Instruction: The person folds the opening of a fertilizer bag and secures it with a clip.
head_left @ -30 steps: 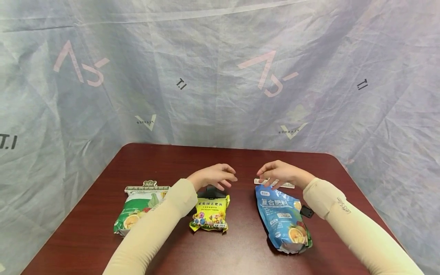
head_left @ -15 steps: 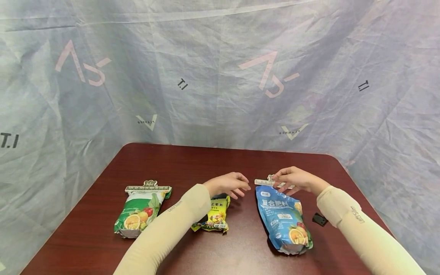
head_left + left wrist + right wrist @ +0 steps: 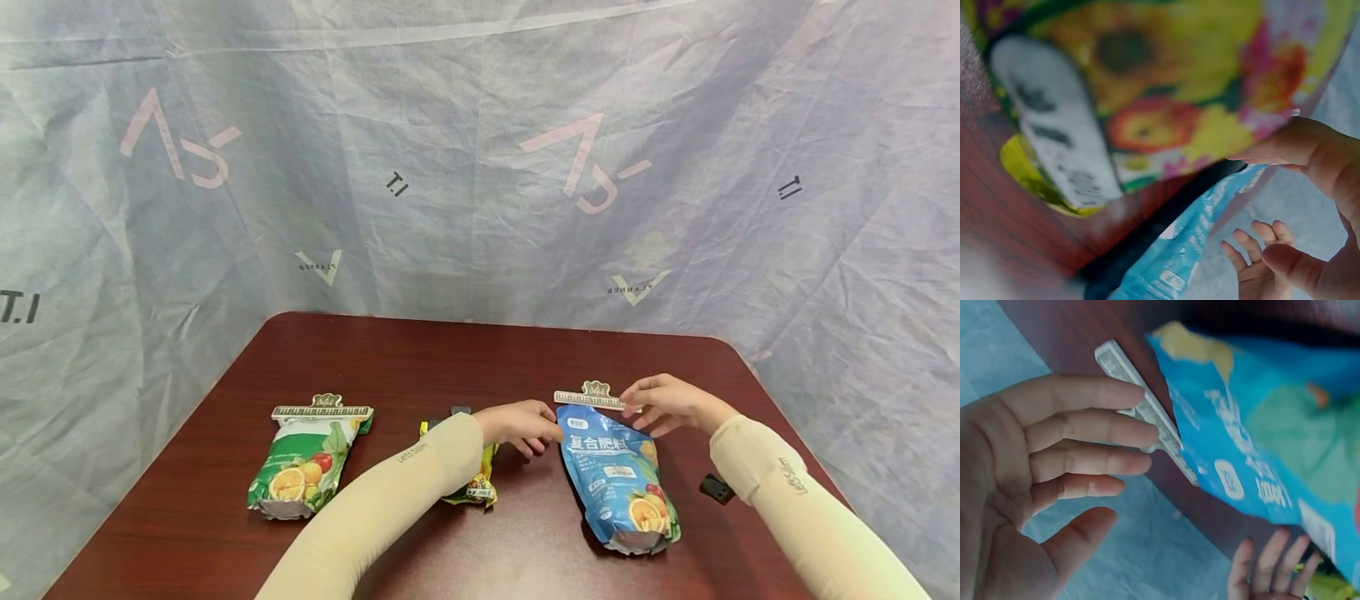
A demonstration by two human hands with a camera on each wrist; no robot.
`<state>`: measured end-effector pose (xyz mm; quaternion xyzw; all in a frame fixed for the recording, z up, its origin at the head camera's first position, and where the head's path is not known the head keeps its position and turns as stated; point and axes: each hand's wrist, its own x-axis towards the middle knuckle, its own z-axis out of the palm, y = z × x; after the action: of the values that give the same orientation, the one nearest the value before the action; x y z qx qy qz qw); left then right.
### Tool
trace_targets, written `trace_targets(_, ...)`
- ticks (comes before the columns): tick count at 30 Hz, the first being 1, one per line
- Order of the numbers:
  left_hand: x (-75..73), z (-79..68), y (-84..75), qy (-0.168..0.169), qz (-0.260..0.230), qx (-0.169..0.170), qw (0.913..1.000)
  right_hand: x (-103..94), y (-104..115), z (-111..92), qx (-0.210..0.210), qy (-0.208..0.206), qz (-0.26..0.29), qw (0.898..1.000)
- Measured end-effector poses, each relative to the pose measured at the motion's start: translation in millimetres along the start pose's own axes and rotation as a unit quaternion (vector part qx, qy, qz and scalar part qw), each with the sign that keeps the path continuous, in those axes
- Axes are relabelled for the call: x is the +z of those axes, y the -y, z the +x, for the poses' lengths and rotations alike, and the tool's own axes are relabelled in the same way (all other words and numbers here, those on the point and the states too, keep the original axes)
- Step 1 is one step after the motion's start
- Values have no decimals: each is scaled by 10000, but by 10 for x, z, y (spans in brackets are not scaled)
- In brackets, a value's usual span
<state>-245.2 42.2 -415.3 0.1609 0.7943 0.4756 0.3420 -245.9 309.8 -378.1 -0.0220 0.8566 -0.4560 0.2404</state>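
A blue fertilizer bag (image 3: 611, 483) lies on the table, a pale piano-key clip (image 3: 588, 398) across its top end. My left hand (image 3: 522, 425) hovers with loosely bent fingers, its fingertips right at the bag's upper left edge. Above the bag's upper right corner is my right hand (image 3: 671, 403); its fingers overlap the clip's right end. In the right wrist view the right hand (image 3: 1016, 475) has relaxed, spread fingers and an empty palm. A yellow flower-printed fertilizer bag (image 3: 480, 487) is mostly hidden under my left sleeve; the left wrist view shows that bag (image 3: 1160, 94) up close.
On the left lies a green and white bag (image 3: 300, 475) with a similar clip (image 3: 322, 410) along its top. A dark clip handle (image 3: 459, 410) shows behind my left sleeve. A small black device (image 3: 717, 488) sits by my right cuff. Grey cloth (image 3: 480, 167) hangs behind the table.
Both hands have moved right and slightly toward me. The left went from above the yellow bag to the blue bag's edge, uncovering the green bag; the right has slid off most of the clip.
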Motion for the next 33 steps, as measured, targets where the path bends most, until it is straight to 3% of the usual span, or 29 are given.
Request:
trace_targets(5, 43, 11, -27, 87, -65, -239, 9997, -63, -134, -7, 206, 11, -15, 9998)
trace_targets(13, 55, 100, -77, 424, -794, -661, 9937, -101, -303, -26, 501, 15, -184, 9986)
trace_targets(24, 154, 236, -37, 115, -1459, -1012, 9840, -52, -447, 7, 631, 188, -169, 9977)
trace_targets(28, 186, 281, -14, 132, -1680, -1081, 9798, -25, -485, 38, 666, 138, -129, 9976)
trace_targets(33, 205, 313, -12, 235, -1623, -1074, 9806, 16, -542, 83, 683, 130, 26, 9976)
